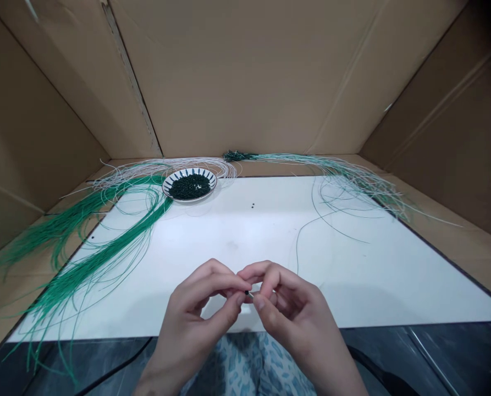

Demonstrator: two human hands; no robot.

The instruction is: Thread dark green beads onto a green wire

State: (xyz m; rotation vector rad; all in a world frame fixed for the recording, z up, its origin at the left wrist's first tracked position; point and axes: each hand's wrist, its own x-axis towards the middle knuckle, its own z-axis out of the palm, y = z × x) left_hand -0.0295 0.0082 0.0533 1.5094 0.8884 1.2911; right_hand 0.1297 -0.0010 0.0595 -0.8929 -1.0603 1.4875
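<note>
My left hand (199,311) and my right hand (294,311) meet above the white board's near edge, fingertips pinched together. A small black bead (246,292) sits at my left fingertips. A short pale strand end (251,295) runs from the bead into my right fingers, and most of that strand is hidden. Beyond my hands, a patterned plate (171,180) holds a heap of dark green beads (189,186). Two loose dark beads (252,205) lie on the white board (245,247).
Long green strands (92,258) spread over the board's left side, and pale strands (163,166) curve behind the plate. A bundle of green-tipped strands (311,160) reaches along the back right. Cardboard walls (261,77) surround the board, and a dark surface (393,352) lies nearest me.
</note>
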